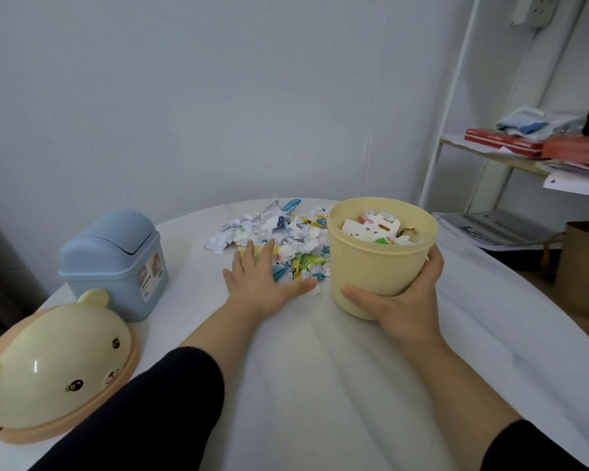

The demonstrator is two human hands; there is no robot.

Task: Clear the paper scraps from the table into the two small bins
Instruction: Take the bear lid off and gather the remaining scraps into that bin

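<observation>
A heap of torn paper scraps point(279, 232) lies at the far middle of the white table point(320, 385). My left hand point(262, 277) lies flat with straight fingers at the near edge of the heap, touching the scraps. An open round yellow bin point(378, 266) stands right of the heap, holding several scraps and a white card piece. My right hand point(405, 297) grips this bin's lower side, thumb in front and fingers round the right wall. A blue bin point(116, 260) with a swing lid stands at the left.
A yellow bear-face lid point(55, 368) with an orange rim lies at the table's near left, by the blue bin. A white shelf point(524, 158) with books and papers stands at the right, with a brown paper bag point(585, 266) below it. A wall is close behind the table.
</observation>
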